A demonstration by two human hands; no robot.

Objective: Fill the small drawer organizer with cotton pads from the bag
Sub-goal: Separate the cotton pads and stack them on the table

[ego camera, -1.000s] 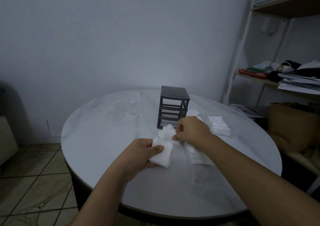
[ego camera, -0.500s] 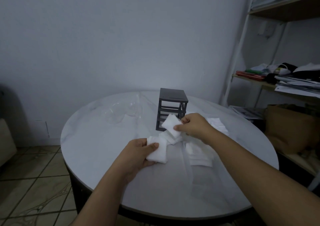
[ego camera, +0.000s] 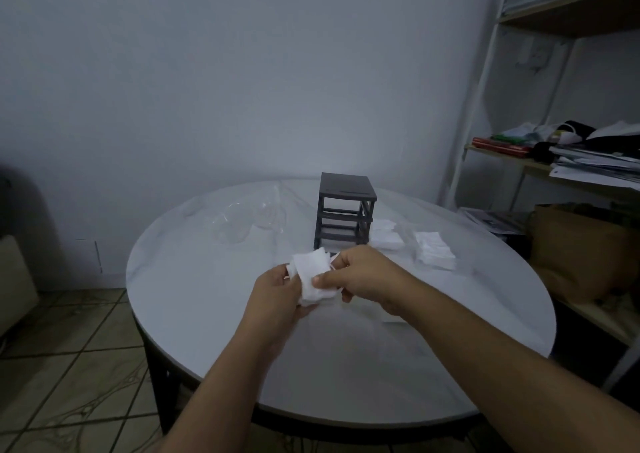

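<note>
A small dark grey drawer organizer (ego camera: 344,211) stands upright near the middle of the round white table (ego camera: 214,314); its slots look like an open frame. Just in front of it, both hands meet on a stack of white cotton pads (ego camera: 311,272). My left hand (ego camera: 277,296) cups the stack from below and the left. My right hand (ego camera: 363,276) pinches its right edge with thumb and fingers. More white pads lie in piles to the right of the organizer (ego camera: 384,236) and farther right (ego camera: 434,253). A clear plastic bag (ego camera: 242,222) lies left of the organizer.
A shelf unit (ego camera: 561,161) with papers, books and dark items stands to the right of the table. A brown box (ego camera: 581,244) sits low beside it. Tiled floor shows at the lower left. A pale wall lies behind the table.
My right hand has brought its pad back from beside the organizer onto the stack in my left hand. Both hands now hold the pads together, lifted slightly.
</note>
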